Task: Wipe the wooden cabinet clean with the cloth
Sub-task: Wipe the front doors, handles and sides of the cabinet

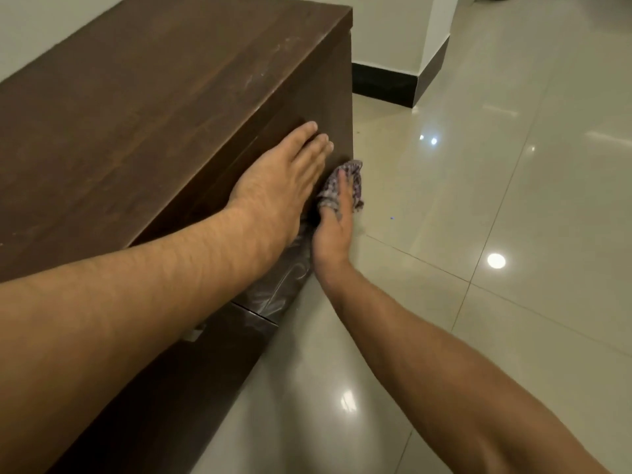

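While right hand (333, 234) presses cloth (356, 181), cabinet (154, 97) lengthwise receding

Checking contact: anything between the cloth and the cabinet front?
Nothing visible. The right hand presses the cloth onto the cabinet front; the left hand lies flat on the edge above it.
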